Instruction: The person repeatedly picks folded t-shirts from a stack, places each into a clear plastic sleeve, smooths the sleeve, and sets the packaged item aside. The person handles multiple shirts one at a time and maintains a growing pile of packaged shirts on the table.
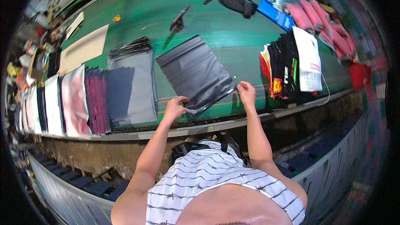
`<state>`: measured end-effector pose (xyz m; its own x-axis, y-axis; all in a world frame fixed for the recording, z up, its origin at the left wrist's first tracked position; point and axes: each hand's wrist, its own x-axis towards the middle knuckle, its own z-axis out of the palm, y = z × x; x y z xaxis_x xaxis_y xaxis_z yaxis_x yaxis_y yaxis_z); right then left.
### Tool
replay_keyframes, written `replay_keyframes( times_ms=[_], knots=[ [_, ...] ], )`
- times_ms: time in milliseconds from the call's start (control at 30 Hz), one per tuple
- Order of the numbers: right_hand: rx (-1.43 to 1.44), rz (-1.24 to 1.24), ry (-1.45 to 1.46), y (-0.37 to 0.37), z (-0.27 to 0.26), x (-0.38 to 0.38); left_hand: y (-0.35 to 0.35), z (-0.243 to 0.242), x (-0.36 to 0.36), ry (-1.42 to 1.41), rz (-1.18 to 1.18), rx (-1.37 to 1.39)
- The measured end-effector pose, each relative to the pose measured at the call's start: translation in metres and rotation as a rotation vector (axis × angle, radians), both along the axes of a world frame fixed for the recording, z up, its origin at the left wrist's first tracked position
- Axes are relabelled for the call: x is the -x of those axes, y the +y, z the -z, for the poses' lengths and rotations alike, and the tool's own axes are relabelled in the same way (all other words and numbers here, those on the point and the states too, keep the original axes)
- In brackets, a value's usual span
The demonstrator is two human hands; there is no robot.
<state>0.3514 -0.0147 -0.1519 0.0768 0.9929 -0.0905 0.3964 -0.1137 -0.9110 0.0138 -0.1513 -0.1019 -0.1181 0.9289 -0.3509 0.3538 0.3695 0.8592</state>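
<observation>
A flat, glossy black plastic bag or wrapped black item (200, 72) lies askew on the green table before me. My left hand (176, 109) pinches its near left corner, where a clear plastic edge shows. At the near right corner, the fingertips of my right hand (247, 94) close on the edge. To the left is a stack of grey plastic sheets or bags (145, 100), partly in shadow, with dark folded layers (132, 49) at its far end. Folded black garments with coloured prints (279, 65) stand in a row to the right, beside a white printed garment (309, 62).
The green table (218, 26) has a grey front edge (206, 127). Scissors or a similar cutting tool (178, 22) lie beyond the bag. A black waist bag (234, 3), a blue box (275, 14) and pink packets (309, 14) sit far right. Maroon folded fabric (97, 100) and beige board (84, 48) are left.
</observation>
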Motion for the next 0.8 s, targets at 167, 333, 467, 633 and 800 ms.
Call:
replay_keyframes(
  times_ms=[167, 333, 467, 633, 800],
  knots=[
    [0.114, 0.065, 0.288, -0.042, -0.062, -0.028, 0.019, -0.053, -0.030, 0.356, 0.173, -0.014],
    [-0.146, 0.263, 0.383, -0.049, -0.139, -0.083, 0.053, -0.069, -0.096, 0.266, 0.314, -0.205],
    [-0.259, 0.480, 0.482, -0.035, -0.172, -0.145, 0.076, -0.087, -0.174, 0.136, 0.449, -0.204],
    [-0.174, 0.607, 0.702, -0.007, -0.191, -0.211, 0.091, -0.094, -0.265, -0.299, 0.581, -0.118],
    [0.007, 0.564, 0.882, 0.010, -0.195, -0.240, 0.106, -0.110, -0.327, -0.738, 0.576, 0.018]
  ],
)
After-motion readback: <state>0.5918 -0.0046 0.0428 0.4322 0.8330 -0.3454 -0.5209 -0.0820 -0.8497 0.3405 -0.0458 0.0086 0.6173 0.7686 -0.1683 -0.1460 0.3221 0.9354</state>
